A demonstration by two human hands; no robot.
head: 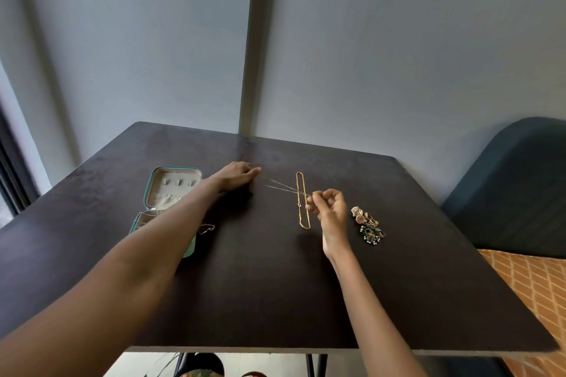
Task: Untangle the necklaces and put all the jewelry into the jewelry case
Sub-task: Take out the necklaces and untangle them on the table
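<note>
On table (275,285): open case (171,193) holding chain (147,217).

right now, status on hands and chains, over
Both hands pinching thin chain, left hand, right hand, stretched across gold chain on table. Case open. Earring pile still out.

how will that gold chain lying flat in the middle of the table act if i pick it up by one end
The thick gold chain necklace would probably go limp and dangle, since it lies as a narrow folded loop of small links. It likely slides easily on the smooth dark wooden table. Swinging, it might snag the thin silvery chain crossing it.
</note>
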